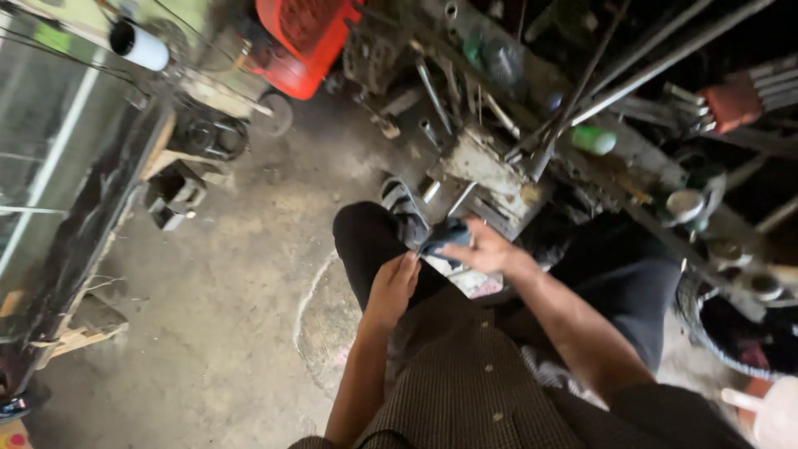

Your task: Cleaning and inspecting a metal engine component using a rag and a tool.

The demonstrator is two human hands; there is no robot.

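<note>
I sit low over a dusty concrete floor, my knee (366,237) in dark trousers bent up in front of me. My left hand (391,287) rests flat on that thigh with the fingers together and holds nothing. My right hand (486,249) reaches in from the right, and its fingertips grip a small dark blue rag (445,235) just beyond the knee. A grey shoe (401,199) shows past the knee. A greasy metal block (486,175) with bolts and tools lies right behind the rag.
A red plastic crate (303,37) stands at the top. Long metal rods (640,62) slant across the upper right, above a green bottle (594,140) and a round tin (686,205). A white cylinder (141,46) and wood scraps (75,337) lie left; a tyre (719,337) right.
</note>
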